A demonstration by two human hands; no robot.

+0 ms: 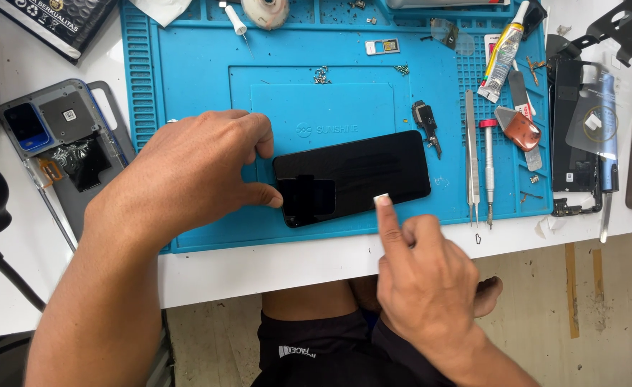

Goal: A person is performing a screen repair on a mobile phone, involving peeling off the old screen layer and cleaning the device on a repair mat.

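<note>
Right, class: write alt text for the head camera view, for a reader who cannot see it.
A left hand steadies a black smartphone on a blue repair mat while the right hand presses one finger on its lower edge. Tweezers and a screwdriver lie beside it.

A blue work mat (187,72) covers the white bench (258,269). Near the mat's right edge lie tweezers (471,154), a red-capped screwdriver (488,168) and a glue tube (503,51). A disassembled phone frame (61,136) rests at the bench's left edge.

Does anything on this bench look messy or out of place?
Yes. Tiny loose screws lie scattered on the blue mat, not in a tray. The black phone sits askew between the left hand and right hand.
</note>
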